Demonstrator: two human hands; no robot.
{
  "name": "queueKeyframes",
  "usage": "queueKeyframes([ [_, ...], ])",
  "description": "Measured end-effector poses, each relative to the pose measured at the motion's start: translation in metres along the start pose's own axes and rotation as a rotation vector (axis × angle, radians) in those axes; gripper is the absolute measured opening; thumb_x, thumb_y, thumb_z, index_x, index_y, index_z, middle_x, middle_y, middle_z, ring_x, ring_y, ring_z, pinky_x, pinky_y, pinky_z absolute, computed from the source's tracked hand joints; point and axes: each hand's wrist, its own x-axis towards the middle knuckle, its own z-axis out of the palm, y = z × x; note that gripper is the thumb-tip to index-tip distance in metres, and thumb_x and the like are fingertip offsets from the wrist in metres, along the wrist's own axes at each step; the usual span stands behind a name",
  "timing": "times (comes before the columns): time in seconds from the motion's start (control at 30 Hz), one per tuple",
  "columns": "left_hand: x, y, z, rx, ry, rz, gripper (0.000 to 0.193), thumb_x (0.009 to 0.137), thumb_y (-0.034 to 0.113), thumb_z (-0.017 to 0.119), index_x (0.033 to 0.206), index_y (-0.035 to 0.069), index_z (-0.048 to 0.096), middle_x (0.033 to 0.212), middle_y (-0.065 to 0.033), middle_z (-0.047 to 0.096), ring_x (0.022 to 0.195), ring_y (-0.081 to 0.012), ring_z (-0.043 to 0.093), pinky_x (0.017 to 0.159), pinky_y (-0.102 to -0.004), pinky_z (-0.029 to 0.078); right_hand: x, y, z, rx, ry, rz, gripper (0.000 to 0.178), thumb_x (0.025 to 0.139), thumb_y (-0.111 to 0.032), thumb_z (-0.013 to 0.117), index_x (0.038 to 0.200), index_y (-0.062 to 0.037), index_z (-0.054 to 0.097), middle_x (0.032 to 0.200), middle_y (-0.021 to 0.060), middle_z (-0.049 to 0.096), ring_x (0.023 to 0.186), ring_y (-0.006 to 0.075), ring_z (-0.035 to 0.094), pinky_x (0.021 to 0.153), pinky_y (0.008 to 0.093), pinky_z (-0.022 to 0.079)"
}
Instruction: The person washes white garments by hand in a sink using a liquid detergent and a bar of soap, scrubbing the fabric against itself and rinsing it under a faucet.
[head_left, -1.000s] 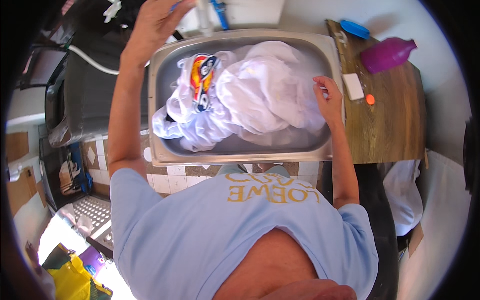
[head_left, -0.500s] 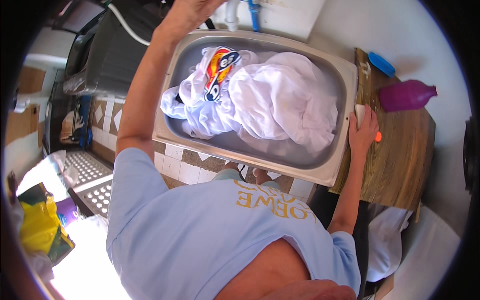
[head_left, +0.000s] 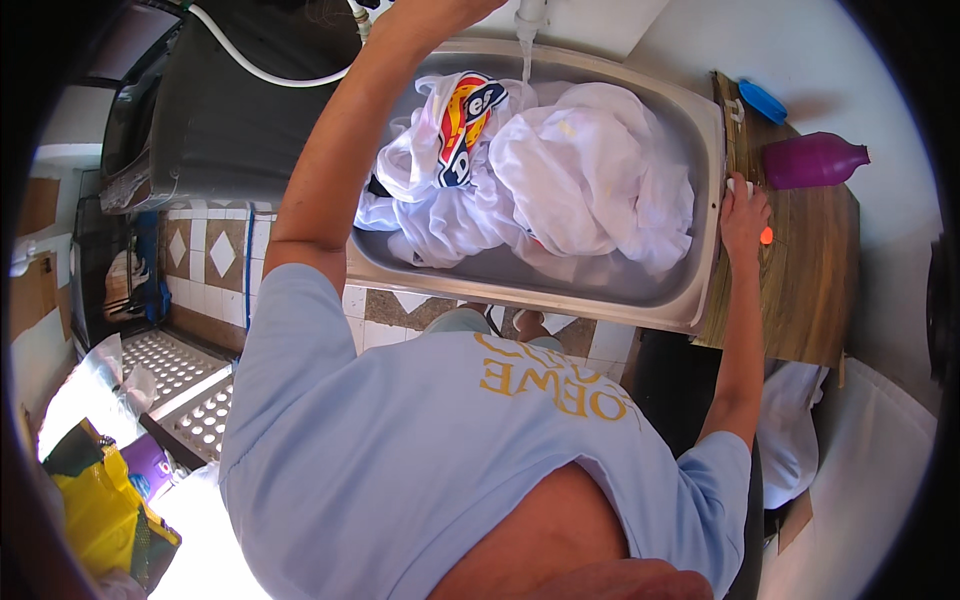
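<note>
White wet cloth (head_left: pixel 580 160) lies heaped in a metal sink (head_left: pixel 700 290) holding cloudy water. A printed red, yellow and dark blue patch (head_left: pixel 465 120) shows on the heap's left part. Water runs from a white tap (head_left: pixel 530 18) at the far side. My left hand (head_left: pixel 445 12) reaches up beside the tap; the upper picture edge cuts off its fingers. To the right of the sink, my right hand (head_left: pixel 745 222) rests over the wooden board (head_left: pixel 800 290), fingers closed on a small white block (head_left: pixel 738 186), mostly covered by them.
A purple bottle (head_left: pixel 815 161) lies on the board near the wall, with a blue oval object (head_left: pixel 762 101) behind it. An orange round piece (head_left: pixel 767 235) sits by my right hand. A dark appliance (head_left: pixel 250 130) and white hose (head_left: pixel 260 72) are at left.
Water now streams from the tap into the sink; none showed before. My left hand has shifted right towards the tap. My right hand stays by the board's edge at the white block.
</note>
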Motion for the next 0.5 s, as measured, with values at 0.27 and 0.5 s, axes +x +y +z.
queueKeyframes([
  [0.27, -0.026, -0.012, 0.062, 0.079, 0.697, -0.061, 0.023, 0.084, 0.018, 0.06, 0.102, 0.004, 0.055, 0.095, -0.0196, 0.056, 0.084, -0.0321, 0.056, 0.071, -0.0362, 0.046, 0.003, 0.014, 0.003, 0.146, -0.029, 0.176, 0.038, 0.081, -0.008, 0.056, 0.118, -0.0142, 0.048, 0.102, 0.0205, 0.053, 0.095, 0.0357, 0.051, 0.084, 0.0458, 0.042],
  [0.5, -0.18, 0.011, 0.141, -0.181, 0.111, -0.605, 0.032, 0.08, 0.008, 0.059, 0.109, -0.002, 0.05, 0.099, -0.0138, 0.057, 0.088, -0.0257, 0.056, 0.081, -0.0319, 0.044, 0.045, -0.143, -0.07, 1.531, 0.006, 0.407, 0.034, 0.079, -0.004, 0.061, 0.112, -0.0065, 0.051, 0.095, 0.005, 0.059, 0.08, 0.0098, 0.056, 0.068, 0.0234, 0.045],
])
